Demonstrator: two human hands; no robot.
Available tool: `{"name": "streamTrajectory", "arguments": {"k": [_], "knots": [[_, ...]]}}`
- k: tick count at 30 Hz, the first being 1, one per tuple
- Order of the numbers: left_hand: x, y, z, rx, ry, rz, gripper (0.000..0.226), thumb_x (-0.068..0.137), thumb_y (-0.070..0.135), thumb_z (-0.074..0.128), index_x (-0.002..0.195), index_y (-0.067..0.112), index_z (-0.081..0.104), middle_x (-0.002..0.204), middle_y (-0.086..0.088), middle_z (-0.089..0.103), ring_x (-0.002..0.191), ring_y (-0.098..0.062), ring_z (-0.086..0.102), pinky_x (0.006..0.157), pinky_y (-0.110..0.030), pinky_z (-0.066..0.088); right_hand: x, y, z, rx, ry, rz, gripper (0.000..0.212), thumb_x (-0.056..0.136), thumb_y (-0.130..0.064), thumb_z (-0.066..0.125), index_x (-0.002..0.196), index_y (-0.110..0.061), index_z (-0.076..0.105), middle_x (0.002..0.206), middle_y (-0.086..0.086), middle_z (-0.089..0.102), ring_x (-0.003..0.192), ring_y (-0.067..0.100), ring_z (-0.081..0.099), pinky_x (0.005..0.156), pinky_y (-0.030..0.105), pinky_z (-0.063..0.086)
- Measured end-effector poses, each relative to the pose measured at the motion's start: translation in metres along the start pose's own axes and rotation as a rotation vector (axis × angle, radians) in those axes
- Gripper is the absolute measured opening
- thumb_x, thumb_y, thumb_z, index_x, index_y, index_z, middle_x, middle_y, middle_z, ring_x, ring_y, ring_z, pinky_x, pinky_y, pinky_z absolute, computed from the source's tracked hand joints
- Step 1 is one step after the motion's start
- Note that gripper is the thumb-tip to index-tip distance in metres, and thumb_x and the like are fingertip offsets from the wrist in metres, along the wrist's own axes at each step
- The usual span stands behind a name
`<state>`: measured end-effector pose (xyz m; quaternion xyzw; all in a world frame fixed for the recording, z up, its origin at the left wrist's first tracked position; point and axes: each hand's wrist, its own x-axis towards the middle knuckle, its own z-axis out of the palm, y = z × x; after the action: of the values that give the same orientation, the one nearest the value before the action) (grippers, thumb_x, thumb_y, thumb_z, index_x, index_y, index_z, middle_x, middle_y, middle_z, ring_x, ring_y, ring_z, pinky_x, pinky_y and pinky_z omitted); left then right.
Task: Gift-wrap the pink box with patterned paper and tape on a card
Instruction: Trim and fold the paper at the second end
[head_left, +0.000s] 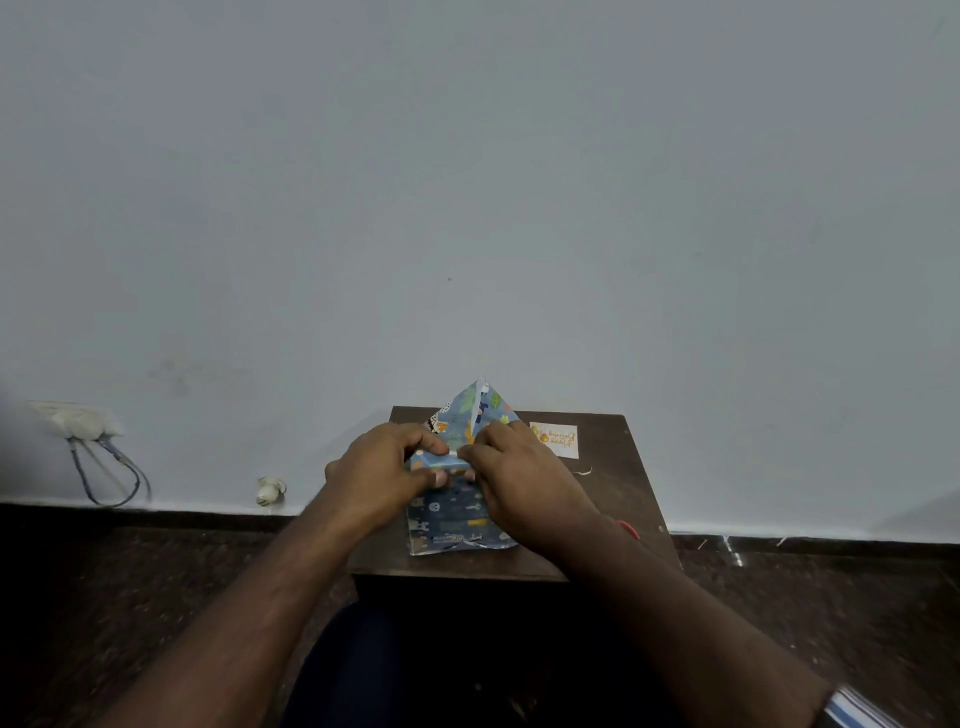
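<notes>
Box: wrapped in patterned paper (451, 512), under both hands; long side runs away from the person
Left hand (382, 475): pinches the fold
Right hand (511, 475): pinches it too; card (555, 440) just beyond, nearer this hand

Blue patterned paper (457, 512) covers the box, far flap upright (triangular); card (555, 439) lies beside it.

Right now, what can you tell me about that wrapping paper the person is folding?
The wrapping paper is blue, slightly glossy, printed with small animals and leaves. It covers a box lying on a small dark wooden table. At the far end a triangular flap stands up, showing a white edge. The left hand and right hand both pinch the fold at the flap's base. The near end looks still loose.
</notes>
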<state>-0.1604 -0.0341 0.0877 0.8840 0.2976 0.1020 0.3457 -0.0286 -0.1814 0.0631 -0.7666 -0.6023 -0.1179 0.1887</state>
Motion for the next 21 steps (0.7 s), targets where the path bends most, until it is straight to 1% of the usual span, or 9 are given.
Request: {"name": "streamTrajectory", "arguments": {"k": [2,4,7,10,13,16,19,20,21], "knots": [[-0.001,-0.002,0.003,0.065,0.062,0.021,0.020,0.076,0.047,0.079,0.084,0.057,0.064,0.106,0.019,0.058,0.104,-0.008,0.057,0.094,-0.048,0.048,-0.001,-0.001,0.002,-0.001,0.004,0.022,0.025,0.089,-0.017,0.053,0.109,-0.011,0.067,0.102,0.009,0.057,0.091,0.029,0.052,0.071,0.046,0.050],[-0.003,-0.002,0.006,0.098,0.117,0.036,0.017,0.083,0.043,0.077,0.095,0.052,0.069,0.106,0.018,0.054,0.104,-0.007,0.054,0.095,-0.045,0.045,-0.001,-0.001,0.003,0.002,0.012,0.029,0.025,0.088,-0.015,0.054,0.109,-0.011,0.067,0.100,0.009,0.056,0.090,0.029,0.052,0.070,0.046,0.050],[-0.006,-0.004,0.011,0.117,0.158,0.050,0.016,0.088,0.041,0.073,0.104,0.045,0.073,0.104,0.017,0.048,0.100,-0.005,0.050,0.094,-0.042,0.040,-0.001,0.000,0.005,0.002,0.030,0.029,0.020,0.088,-0.011,0.058,0.106,-0.014,0.065,0.098,0.007,0.059,0.090,0.029,0.052,0.073,0.043,0.050],[-0.007,-0.004,0.014,0.152,0.202,0.076,0.015,0.090,0.040,0.070,0.105,0.044,0.074,0.103,0.016,0.047,0.098,-0.005,0.049,0.092,-0.041,0.040,-0.002,0.002,0.007,0.000,0.061,0.045,0.011,0.089,-0.012,0.065,0.099,-0.016,0.063,0.095,0.003,0.062,0.091,0.026,0.052,0.075,0.042,0.050],[-0.007,-0.003,0.015,0.151,0.221,0.073,0.013,0.092,0.040,0.068,0.104,0.044,0.074,0.102,0.017,0.046,0.098,-0.005,0.048,0.092,-0.041,0.042,-0.002,0.003,0.006,-0.015,0.054,0.028,0.007,0.090,-0.017,0.064,0.097,-0.018,0.066,0.095,0.001,0.067,0.092,0.026,0.055,0.076,0.042,0.051],[-0.008,-0.003,0.016,0.135,0.223,0.066,0.013,0.093,0.040,0.067,0.104,0.044,0.073,0.111,0.014,0.045,0.105,-0.007,0.049,0.095,-0.043,0.043,-0.003,0.006,0.000,-0.037,0.058,0.042,0.014,0.088,-0.021,0.063,0.099,-0.023,0.070,0.098,-0.004,0.071,0.089,0.025,0.059,0.070,0.041,0.051],[-0.007,-0.005,0.016,0.121,0.217,0.048,0.014,0.092,0.043,0.066,0.105,0.045,0.072,0.133,0.010,0.046,0.121,-0.014,0.051,0.101,-0.049,0.043,-0.003,0.008,-0.004,0.011,0.039,0.051,0.025,0.083,-0.016,0.060,0.103,-0.024,0.072,0.101,-0.004,0.072,0.087,0.027,0.060,0.068,0.041,0.051],[-0.006,-0.005,0.016,0.132,0.212,0.045,0.015,0.093,0.043,0.065,0.106,0.046,0.072,0.133,0.011,0.050,0.123,-0.016,0.051,0.100,-0.049,0.043,-0.003,0.009,-0.006,0.028,0.030,0.052,0.027,0.082,-0.014,0.057,0.103,-0.022,0.072,0.100,-0.002,0.072,0.086,0.029,0.060,0.067,0.041,0.052],[-0.006,-0.005,0.017,0.145,0.206,0.044,0.016,0.093,0.044,0.064,0.106,0.046,0.071,0.129,0.014,0.056,0.121,-0.017,0.053,0.099,-0.049,0.044,-0.001,0.010,-0.007,0.042,0.019,0.054,0.028,0.080,-0.012,0.056,0.102,-0.020,0.073,0.098,0.000,0.072,0.085,0.030,0.060,0.067,0.041,0.052]]}}
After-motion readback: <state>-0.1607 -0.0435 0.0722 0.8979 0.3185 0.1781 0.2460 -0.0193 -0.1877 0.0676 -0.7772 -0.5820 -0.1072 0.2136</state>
